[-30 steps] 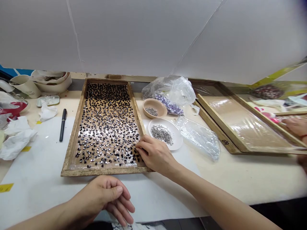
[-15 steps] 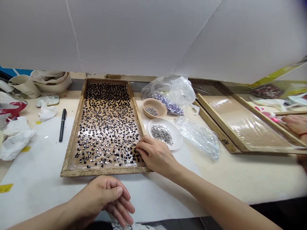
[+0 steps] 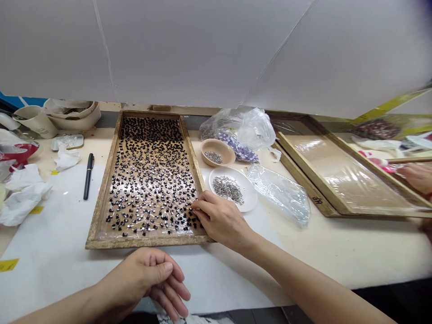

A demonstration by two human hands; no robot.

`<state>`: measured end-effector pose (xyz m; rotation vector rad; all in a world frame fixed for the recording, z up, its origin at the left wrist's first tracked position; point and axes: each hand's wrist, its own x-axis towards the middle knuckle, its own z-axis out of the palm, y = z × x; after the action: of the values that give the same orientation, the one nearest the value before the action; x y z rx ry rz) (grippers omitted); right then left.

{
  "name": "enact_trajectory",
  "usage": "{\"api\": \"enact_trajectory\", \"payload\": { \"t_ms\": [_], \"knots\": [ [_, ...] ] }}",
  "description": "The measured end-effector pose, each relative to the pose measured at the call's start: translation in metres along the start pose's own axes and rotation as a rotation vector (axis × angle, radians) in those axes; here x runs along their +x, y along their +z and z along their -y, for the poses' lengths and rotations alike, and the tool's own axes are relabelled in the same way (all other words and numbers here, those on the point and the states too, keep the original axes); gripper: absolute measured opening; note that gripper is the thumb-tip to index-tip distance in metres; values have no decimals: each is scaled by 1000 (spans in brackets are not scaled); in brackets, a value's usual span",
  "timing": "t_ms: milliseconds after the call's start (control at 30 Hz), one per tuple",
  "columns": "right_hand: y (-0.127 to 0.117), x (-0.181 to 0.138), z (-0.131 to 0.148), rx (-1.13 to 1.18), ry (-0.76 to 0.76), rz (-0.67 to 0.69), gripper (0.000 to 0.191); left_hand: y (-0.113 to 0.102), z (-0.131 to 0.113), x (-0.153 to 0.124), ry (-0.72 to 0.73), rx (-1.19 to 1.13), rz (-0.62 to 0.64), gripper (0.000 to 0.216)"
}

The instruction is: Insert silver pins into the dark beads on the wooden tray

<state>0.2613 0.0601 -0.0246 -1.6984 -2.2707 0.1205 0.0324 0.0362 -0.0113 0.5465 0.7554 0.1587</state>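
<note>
My right hand (image 3: 221, 219) reaches over the lower right corner of a wooden-framed tray (image 3: 148, 241). Its thumb and fingertips are pinched together among small black pieces (image 3: 148, 180) that cover the tray's film-lined bottom; whatever is between the fingertips is too small to make out. In front of the tray's near edge, my left hand (image 3: 157, 279) hovers palm partly up with fingers loosely spread, holding nothing. A white plate (image 3: 249, 195) of small metal pins (image 3: 227, 189) lies just beyond my right hand. Behind it stands a beige bowl (image 3: 229, 155) with more metal bits.
A black pen (image 3: 88, 176) lies left of the tray. Plastic bags (image 3: 256, 130) and a clear sheet (image 3: 281, 193) lie to the right, near stacked film-covered frames (image 3: 351, 175). Another person's hand (image 3: 416, 175) is at the far right. Crumpled tissues (image 3: 25, 193) and a cup (image 3: 35, 121) stand left.
My two hands and the tray stay practically in place. At the far right, the other person's hand has shifted slightly.
</note>
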Motion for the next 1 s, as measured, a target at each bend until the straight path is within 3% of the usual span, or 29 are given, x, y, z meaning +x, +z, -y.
{"api": "enact_trajectory", "payload": {
  "t_ms": [467, 600, 733, 1000],
  "knots": [
    [-10, 0, 2, 117, -23, -68, 18, 4, -6, -1, 23, -27, -22, 33],
    [-25, -8, 23, 296, -66, -121, 18, 6, -9, -2, 64, -88, -27, 29],
    [-31, -18, 56, 521, -138, -44, 19, 6, -11, -2, 127, -112, -27, 27],
    [-18, -22, 85, 460, -75, -44, 16, 5, -10, -3, 222, -44, 39, 31]
  ]
}}
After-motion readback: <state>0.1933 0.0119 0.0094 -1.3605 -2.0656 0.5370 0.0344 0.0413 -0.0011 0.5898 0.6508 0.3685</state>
